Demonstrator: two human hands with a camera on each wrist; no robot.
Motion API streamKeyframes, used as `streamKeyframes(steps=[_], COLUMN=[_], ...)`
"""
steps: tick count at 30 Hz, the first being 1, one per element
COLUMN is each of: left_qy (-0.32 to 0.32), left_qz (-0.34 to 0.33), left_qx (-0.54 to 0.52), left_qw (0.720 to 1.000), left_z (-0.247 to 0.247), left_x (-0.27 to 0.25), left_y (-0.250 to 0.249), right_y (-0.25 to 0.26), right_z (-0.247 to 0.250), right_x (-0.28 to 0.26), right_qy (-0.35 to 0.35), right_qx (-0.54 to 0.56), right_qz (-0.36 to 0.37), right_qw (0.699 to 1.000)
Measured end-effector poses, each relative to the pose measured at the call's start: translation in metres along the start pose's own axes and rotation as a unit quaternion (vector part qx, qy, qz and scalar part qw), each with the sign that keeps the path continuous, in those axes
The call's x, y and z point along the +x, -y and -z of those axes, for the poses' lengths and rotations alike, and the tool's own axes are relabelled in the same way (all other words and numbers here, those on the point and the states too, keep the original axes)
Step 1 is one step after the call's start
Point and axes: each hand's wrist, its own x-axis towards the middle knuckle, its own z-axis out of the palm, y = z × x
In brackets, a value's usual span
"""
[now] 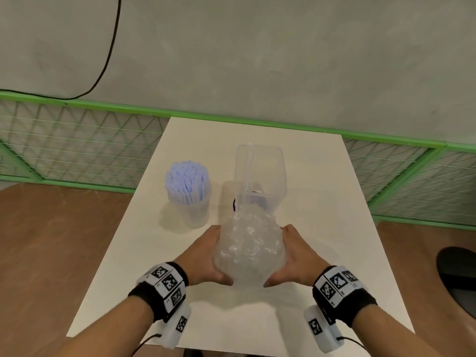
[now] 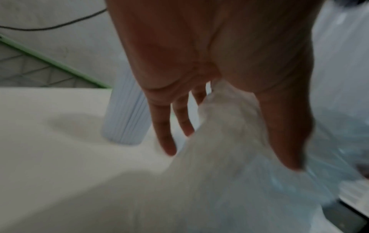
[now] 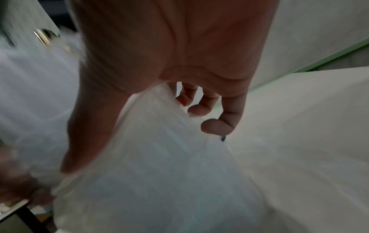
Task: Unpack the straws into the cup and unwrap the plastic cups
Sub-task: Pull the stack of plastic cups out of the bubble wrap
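Left hand (image 1: 203, 256): lowest in the head view, left of centre; palm cupped against the left flank of the crumpled plastic wrap (image 1: 249, 249), thumb under its near edge. In the left wrist view the fingers (image 2: 163, 126) run nearly straight along the film.
Crumpled plastic wrap: centre of the frame, balled between both palms, above or on the white table (image 1: 322, 292); I cannot tell which.
Right hand (image 1: 296, 256): right of centre, mirroring the other, palm on the right flank. The right wrist view shows its fingertips (image 3: 217, 127) bent in, touching the film.
Step in hand: judging by the layout, the unwrapping is done and the loose wrap is being gathered.
Next move: probably compress the ball and set it aside; springy film calls for a firm squeeze.
Cup of straws (image 1: 189, 193): left of middle, upright, packed with pale blue straws, well apart from the hands.
Clear plastic cups (image 1: 260, 176): centre, just behind the wrap, bare; a dark object behind them is unclear.
In the way: the cups stand close, so a forward push could topple them.
Surroundings: green mesh fence (image 1: 77, 150) across the middle, black cable (image 1: 113, 45) upper left.
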Motion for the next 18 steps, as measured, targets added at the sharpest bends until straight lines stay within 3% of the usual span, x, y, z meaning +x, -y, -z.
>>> streamKeyframes(steps=[5, 11, 18], left_qy=[-0.047, -0.009, -0.116], left_qz=[0.014, 0.0, 0.037], left_qx=[-0.059, -0.114, -0.166], left_qw=[0.997, 0.993, 0.979], left_z=[-0.018, -0.023, -0.035], left_x=[-0.003, -0.013, 0.004], left_y=[0.014, 0.01, 0.0], right_y=[-0.016, -0.02, -0.012], right_z=[-0.017, -0.02, -0.035], right_x=[0.001, -0.002, 0.005], right_qy=[-0.02, 0.019, -0.106], right_qx=[-0.031, 0.077, 0.087], right_qz=[-0.045, 0.02, -0.046], right_qw=[0.998, 0.997, 0.99])
